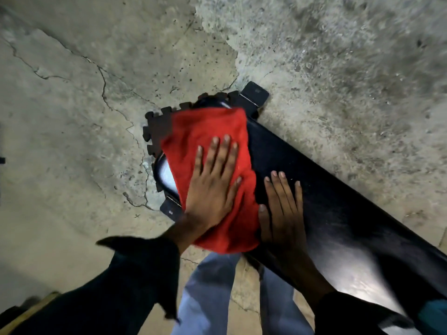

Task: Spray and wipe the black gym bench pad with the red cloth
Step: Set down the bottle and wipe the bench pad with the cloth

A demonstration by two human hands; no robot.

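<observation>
Red cloth point(212, 146) hides the bench point(338, 201) end from me; bench cut off lower right; upper-right floor point(362, 44) blurred.

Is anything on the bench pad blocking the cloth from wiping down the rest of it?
Only the right hand, which rests flat on the black bench pad beside the red cloth. The left hand presses the cloth flat at the pad's end. Beyond the right hand, the pad looks bare.

The left hand point(212, 187) presses flat, fingers straight toward twelve o'clock, on the red cloth point(212, 146) covering the bench pad's point(338, 206) end. At its three o'clock the right hand point(283, 209) lies flat on bare pad (touching the cloth's edge). Cracked concrete floor point(84, 105) surrounds.
</observation>
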